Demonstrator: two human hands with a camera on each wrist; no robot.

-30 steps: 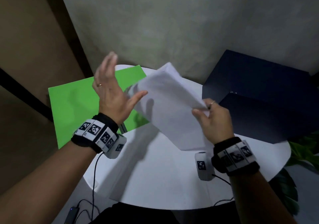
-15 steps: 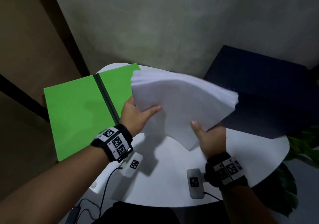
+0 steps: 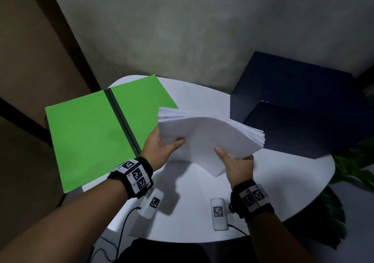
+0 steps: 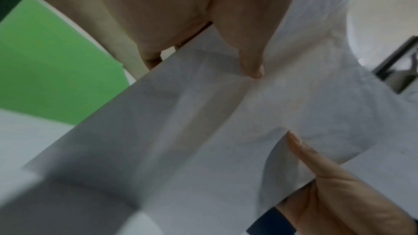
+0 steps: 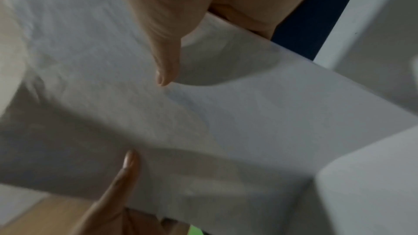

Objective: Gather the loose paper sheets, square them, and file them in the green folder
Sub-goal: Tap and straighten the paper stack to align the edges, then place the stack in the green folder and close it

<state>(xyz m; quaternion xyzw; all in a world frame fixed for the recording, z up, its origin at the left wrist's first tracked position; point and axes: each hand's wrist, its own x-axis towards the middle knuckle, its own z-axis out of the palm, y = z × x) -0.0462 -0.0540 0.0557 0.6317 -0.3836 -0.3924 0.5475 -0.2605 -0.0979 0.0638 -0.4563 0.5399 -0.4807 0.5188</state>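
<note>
A thick stack of white paper sheets (image 3: 204,133) hangs in the air above the round white table (image 3: 293,181), bowed upward in the middle, its far edges fanned. My left hand (image 3: 162,145) grips its left edge, thumb on top, fingers hidden beneath. My right hand (image 3: 234,163) grips the near right corner the same way. The wrist views show the paper stack (image 4: 226,113) (image 5: 226,113) with the left hand (image 4: 226,33) and the right hand (image 5: 169,42) each pressing a thumb onto it. The green folder (image 3: 91,137) lies open and flat at the table's left, overhanging the edge.
A large dark blue box (image 3: 303,104) stands on the table's right rear, close to the stack's fanned edge. Green plant leaves (image 3: 354,167) show beyond the right rim. Cables (image 3: 121,232) trail from the wrist cameras over the near edge. A grey wall rises behind.
One second ago my left hand was open beside the upright stack; it has since taken the left edge, and the stack has tipped flatter and lowered slightly toward the table.
</note>
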